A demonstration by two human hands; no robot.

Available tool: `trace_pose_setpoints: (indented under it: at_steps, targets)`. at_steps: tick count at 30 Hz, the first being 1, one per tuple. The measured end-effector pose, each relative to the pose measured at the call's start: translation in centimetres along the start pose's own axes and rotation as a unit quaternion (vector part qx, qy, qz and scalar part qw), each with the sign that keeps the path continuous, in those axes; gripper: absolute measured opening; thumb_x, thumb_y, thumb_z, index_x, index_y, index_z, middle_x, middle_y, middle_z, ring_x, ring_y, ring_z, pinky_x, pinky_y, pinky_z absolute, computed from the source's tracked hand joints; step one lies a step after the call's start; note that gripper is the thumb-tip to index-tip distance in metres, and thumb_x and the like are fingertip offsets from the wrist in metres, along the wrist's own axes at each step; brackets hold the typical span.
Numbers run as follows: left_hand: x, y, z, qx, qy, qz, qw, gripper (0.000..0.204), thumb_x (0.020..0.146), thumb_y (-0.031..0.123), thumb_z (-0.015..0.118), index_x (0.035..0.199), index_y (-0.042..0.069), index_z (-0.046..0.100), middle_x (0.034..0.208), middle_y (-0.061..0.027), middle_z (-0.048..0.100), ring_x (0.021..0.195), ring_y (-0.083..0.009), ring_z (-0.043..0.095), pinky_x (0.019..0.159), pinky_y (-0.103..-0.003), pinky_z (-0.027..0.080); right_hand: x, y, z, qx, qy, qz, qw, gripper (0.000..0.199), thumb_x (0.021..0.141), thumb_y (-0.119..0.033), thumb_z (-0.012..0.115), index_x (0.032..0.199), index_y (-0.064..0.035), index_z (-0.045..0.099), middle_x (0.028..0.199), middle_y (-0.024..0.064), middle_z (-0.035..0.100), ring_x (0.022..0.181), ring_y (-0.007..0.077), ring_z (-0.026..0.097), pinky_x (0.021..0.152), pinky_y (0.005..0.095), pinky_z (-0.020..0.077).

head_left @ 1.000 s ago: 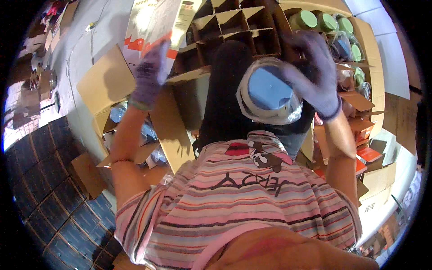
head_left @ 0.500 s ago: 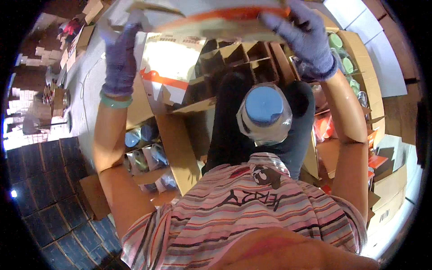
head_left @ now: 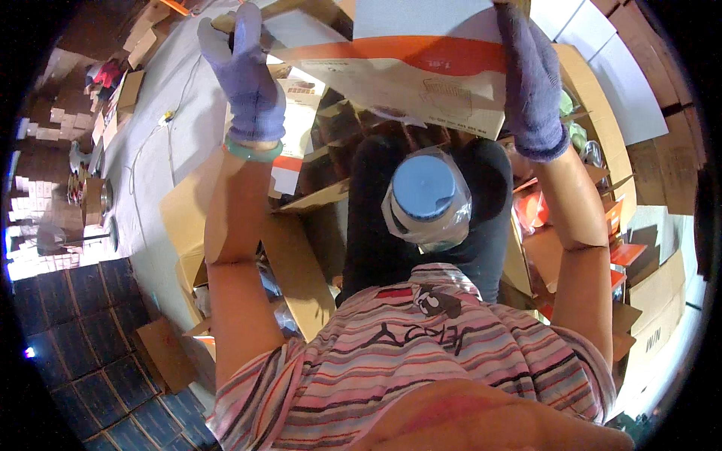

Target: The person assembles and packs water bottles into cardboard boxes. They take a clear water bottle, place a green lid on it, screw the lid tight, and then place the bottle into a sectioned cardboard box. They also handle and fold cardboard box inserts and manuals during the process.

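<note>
We note both gloved hands raised, left hand (head_left: 247, 79) and right hand (head_left: 530, 83) each closed on an end of a white-and-orange carton (head_left: 421, 71), above the bagged blue-lidded jar (head_left: 425, 199) on our lap.

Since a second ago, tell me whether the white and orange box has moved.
Yes. The white and orange box has come up and toward the person, now held over the brown divider carton by both hands.
</note>
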State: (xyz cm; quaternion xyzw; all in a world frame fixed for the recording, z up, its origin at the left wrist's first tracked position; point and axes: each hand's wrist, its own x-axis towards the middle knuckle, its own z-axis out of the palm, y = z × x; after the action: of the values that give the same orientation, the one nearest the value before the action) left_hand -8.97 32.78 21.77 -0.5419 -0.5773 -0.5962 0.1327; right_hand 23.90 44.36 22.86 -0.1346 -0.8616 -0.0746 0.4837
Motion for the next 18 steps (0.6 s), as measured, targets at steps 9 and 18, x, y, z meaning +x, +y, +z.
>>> trace_pose_setpoints:
  at_steps: [9, 18]
  targets:
    - [-0.4, 1.4, 0.9, -0.311, 0.011, -0.119, 0.943, 0.057, 0.084, 0.013, 0.065, 0.137, 0.008, 0.045, 0.128, -0.0102, 0.054, 0.11, -0.0213, 0.056, 0.096, -0.037, 0.046, -1.3, 1.2, -3.5, 0.321, -0.101, 0.062, 0.94, 0.058, 0.079, 0.011, 0.066, 0.134, -0.0011, 0.05, 0.128, 0.0164, 0.059, 0.115, 0.027, 0.059, 0.1, 0.0344, 0.0454]
    - [-1.5, 5.6, 0.1, -0.246, 0.014, 0.001, 0.969, 0.07, 0.079, -0.002, 0.068, 0.141, 0.004, 0.036, 0.131, -0.0086, 0.046, 0.108, -0.0165, 0.052, 0.089, -0.029, 0.048, 2.6, -3.7, -4.0, 0.084, 0.05, 0.155, 0.983, 0.044, 0.09, -0.01, 0.057, 0.132, 0.0031, 0.05, 0.121, 0.0201, 0.059, 0.111, 0.03, 0.057, 0.093, 0.0348, 0.047]
